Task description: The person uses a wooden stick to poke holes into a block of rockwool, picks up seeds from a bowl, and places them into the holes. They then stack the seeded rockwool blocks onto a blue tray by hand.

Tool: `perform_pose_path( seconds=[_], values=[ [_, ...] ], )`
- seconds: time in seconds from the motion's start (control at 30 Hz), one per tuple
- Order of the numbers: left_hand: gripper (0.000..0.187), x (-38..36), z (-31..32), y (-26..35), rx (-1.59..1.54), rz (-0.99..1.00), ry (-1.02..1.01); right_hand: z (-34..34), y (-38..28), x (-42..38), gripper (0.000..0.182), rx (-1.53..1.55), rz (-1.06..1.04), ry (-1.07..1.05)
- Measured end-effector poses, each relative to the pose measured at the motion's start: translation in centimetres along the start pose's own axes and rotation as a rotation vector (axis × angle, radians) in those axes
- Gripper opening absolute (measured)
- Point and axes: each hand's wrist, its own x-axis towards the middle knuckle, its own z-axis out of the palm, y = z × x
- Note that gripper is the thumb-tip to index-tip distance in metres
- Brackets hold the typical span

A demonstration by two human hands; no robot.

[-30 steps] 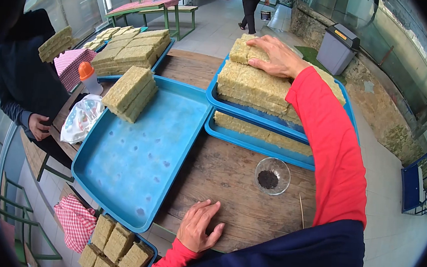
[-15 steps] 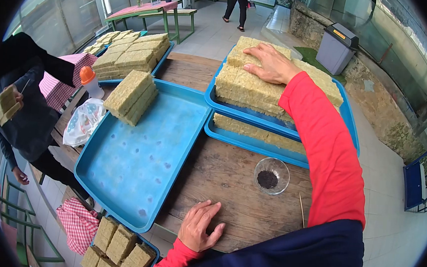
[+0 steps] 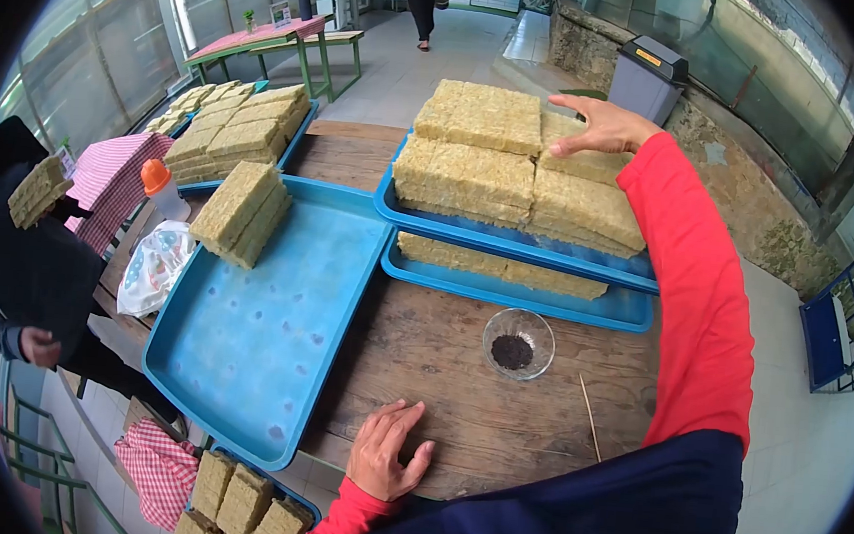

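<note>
My left hand (image 3: 388,451) lies on the wooden table (image 3: 419,367) near its front edge, fingers spread and nothing held. At the upper right, my right hand (image 3: 603,128) is spread over the back right block (image 3: 586,164), thumb and fingers apart. Stacked yellowish fibrous blocks (image 3: 464,182) fill the upper blue tray (image 3: 509,241), which overlaps a lower blue tray (image 3: 544,305) holding more blocks. To the left, a large blue tray (image 3: 252,324) carries a short stack of blocks (image 3: 241,212) at its back left corner.
A glass bowl (image 3: 518,345) of dark grains and a thin stick (image 3: 590,416) lie on the table. An orange-capped bottle (image 3: 164,189) and plastic bag (image 3: 154,268) are left. A person (image 3: 36,266) there holds blocks; another person (image 3: 422,6) is farther back.
My right hand has moved right from the back left block to the back right one. My left hand stays on the table. The person at left has raised the blocks.
</note>
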Motion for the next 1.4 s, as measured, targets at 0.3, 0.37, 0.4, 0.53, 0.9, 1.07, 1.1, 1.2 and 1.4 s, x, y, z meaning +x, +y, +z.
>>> perform_pose_path(
  seconds=[0.3,0.37,0.4,0.53,0.9,1.07,1.1,1.2,1.4],
  values=[
    [0.044,0.2,0.2,0.2,0.014,-0.001,0.016,0.5,3.2,-2.1,0.101,0.161,0.098,-0.140],
    [0.043,0.2,0.3,0.3,0.023,-0.014,0.018,1.2,3.7,-1.5,0.092,0.154,-0.020,-0.109],
    [0.043,0.2,0.3,0.3,0.024,-0.013,0.016,1.2,3.7,-1.6,0.092,0.156,-0.019,-0.109],
    [0.041,0.3,0.2,0.3,0.026,-0.021,0.011,-0.4,3.3,-2.5,0.083,0.169,-0.005,-0.045],
    [0.040,0.2,0.4,0.2,0.022,-0.041,0.009,-0.8,5.0,0.9,0.081,-0.109,0.188,0.202],
    [0.038,0.2,0.4,0.1,0.014,-0.038,-0.001,0.2,4.8,1.5,0.077,-0.093,0.191,0.228],
    [0.038,0.2,0.4,0.1,0.011,-0.038,-0.001,0.3,4.8,1.5,0.077,-0.100,0.190,0.225],
    [0.038,0.2,0.4,0.1,0.015,-0.046,0.002,0.4,5.1,1.8,0.077,-0.101,0.201,0.206],
    [0.039,0.1,0.4,0.0,0.030,-0.047,-0.003,0.6,5.5,2.1,0.076,-0.108,0.206,0.163]
  ],
)
